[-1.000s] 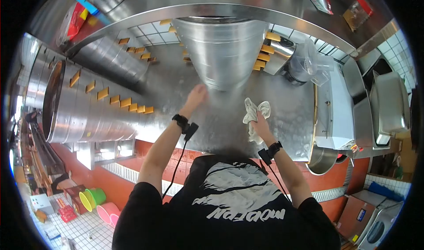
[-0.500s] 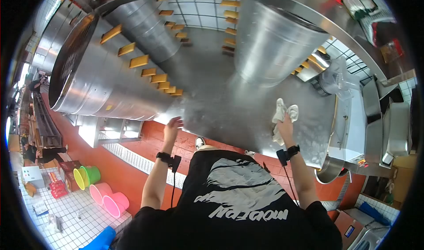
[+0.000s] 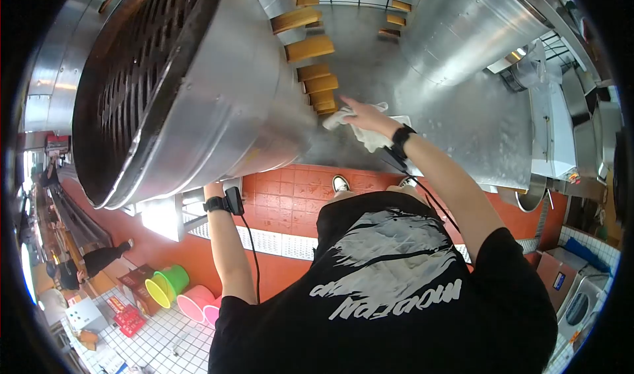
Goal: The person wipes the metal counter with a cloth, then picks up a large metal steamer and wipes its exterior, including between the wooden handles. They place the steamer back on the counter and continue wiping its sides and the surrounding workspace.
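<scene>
My right hand [image 3: 368, 119] presses a white cloth [image 3: 374, 138] onto the steel counter [image 3: 479, 129], beside the base of a large metal barrel [image 3: 231, 103]. The cloth lies bunched under the palm and spreads out on both sides of the hand. My left hand [image 3: 213, 189] is at the lower side of that barrel, with its fingers hidden behind the metal wall. The barrel leans large in the view, a dark slotted grate [image 3: 142, 76] at its mouth and yellow wooden blocks [image 3: 310, 48] along its side.
A second metal barrel [image 3: 465, 34] stands farther right on the counter. A clear plastic container [image 3: 528, 73] is near the counter's right end. Coloured buckets [image 3: 173, 280] stand on the floor at lower left, and a person [image 3: 92, 263] is at far left.
My right hand has moved left across the counter with the cloth, up to the barrel. The left hand has gone from open view to behind the barrel's lower side. The view has shifted left.
</scene>
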`<action>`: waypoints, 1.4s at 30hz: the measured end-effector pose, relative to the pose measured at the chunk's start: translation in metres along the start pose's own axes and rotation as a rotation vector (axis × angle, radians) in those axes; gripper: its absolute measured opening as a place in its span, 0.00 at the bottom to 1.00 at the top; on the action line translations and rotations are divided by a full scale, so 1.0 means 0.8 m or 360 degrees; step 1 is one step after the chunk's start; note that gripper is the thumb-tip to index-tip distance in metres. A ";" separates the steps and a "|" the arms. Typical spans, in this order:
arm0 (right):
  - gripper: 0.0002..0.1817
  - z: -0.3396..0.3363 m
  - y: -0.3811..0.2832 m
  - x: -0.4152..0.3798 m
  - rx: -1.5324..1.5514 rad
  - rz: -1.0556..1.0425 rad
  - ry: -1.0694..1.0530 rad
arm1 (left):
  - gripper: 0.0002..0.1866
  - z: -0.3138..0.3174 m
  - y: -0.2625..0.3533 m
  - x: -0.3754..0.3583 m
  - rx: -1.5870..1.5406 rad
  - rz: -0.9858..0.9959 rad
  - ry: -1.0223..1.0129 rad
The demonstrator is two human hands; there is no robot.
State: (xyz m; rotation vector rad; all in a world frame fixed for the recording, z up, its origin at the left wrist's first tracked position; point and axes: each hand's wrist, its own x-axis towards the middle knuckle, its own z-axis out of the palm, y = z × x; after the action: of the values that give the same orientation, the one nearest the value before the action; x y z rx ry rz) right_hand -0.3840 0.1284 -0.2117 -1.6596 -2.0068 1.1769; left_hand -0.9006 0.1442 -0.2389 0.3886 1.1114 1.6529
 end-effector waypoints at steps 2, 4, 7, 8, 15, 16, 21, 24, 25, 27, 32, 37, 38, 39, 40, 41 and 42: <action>0.36 0.024 -0.007 0.025 -0.0108 -0.0036 0.0102 | 0.19 0.010 0.008 0.012 0.0074 0.0007 0.0029; 0.29 0.050 -0.002 0.041 -0.0298 -0.0045 0.0268 | 0.19 0.011 0.014 0.021 0.0137 0.0013 0.0044; 0.25 0.062 -0.023 0.036 -0.0397 0.0133 0.0465 | 0.19 0.011 0.020 0.031 0.0207 -0.0004 0.0051; 0.25 0.065 -0.027 0.035 -0.0380 0.0162 0.0505 | 0.19 0.012 0.021 0.032 0.0229 0.0001 0.0057; 0.28 0.053 -0.036 -0.020 -0.0335 0.0143 0.0753 | 0.18 0.007 0.036 0.025 0.0373 0.0003 0.0093; 0.28 0.056 -0.025 -0.029 -0.0449 -0.0057 0.0915 | 0.18 0.005 0.040 0.023 0.0393 0.0001 0.0098; 0.33 0.051 -0.001 -0.067 -0.1050 -0.0331 0.0880 | 0.18 -0.002 0.056 0.013 0.0503 0.0005 0.0127; 0.31 0.049 0.015 -0.043 -0.0977 -0.0317 0.0882 | 0.18 -0.003 0.062 0.011 0.0569 0.0009 0.0146; 0.31 0.044 0.021 -0.032 -0.0965 -0.0302 0.0884 | 0.18 -0.002 0.063 0.010 0.0592 0.0012 0.0148; 0.31 0.029 0.035 -0.010 -0.1007 -0.0110 0.0977 | 0.18 -0.001 0.070 0.008 0.0626 0.0018 0.0168; 0.35 -0.044 0.106 -0.040 -0.1268 0.0721 0.0925 | 0.18 -0.010 0.084 0.004 0.0700 0.0017 0.0192; 0.31 -0.049 0.179 -0.121 -0.1104 0.1195 0.1514 | 0.17 -0.026 0.098 -0.001 0.0718 0.0006 0.0208; 0.30 -0.041 0.176 -0.122 -0.1063 0.1277 0.1597 | 0.17 -0.028 0.097 -0.001 0.0721 -0.0003 0.0205; 0.29 -0.028 0.169 -0.114 -0.0989 0.1296 0.1617 | 0.17 -0.029 0.099 -0.002 0.0718 -0.0003 0.0202; 0.28 -0.015 0.153 -0.103 -0.0913 0.1318 0.1632 | 0.17 -0.029 0.098 -0.002 0.0726 -0.0009 0.0191; 0.29 0.004 0.135 -0.093 -0.0824 0.1108 0.1661 | 0.17 -0.028 0.098 -0.002 0.0729 -0.0020 0.0185; 0.29 0.012 0.096 -0.083 -0.0564 0.1062 0.1477 | 0.17 -0.028 0.098 -0.002 0.0727 -0.0022 0.0177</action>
State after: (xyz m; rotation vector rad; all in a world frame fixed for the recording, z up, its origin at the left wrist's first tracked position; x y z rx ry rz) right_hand -0.3182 0.0642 -0.2560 -2.5068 -1.1201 0.0393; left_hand -0.9618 0.1317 -0.1863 0.5830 1.5760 1.4123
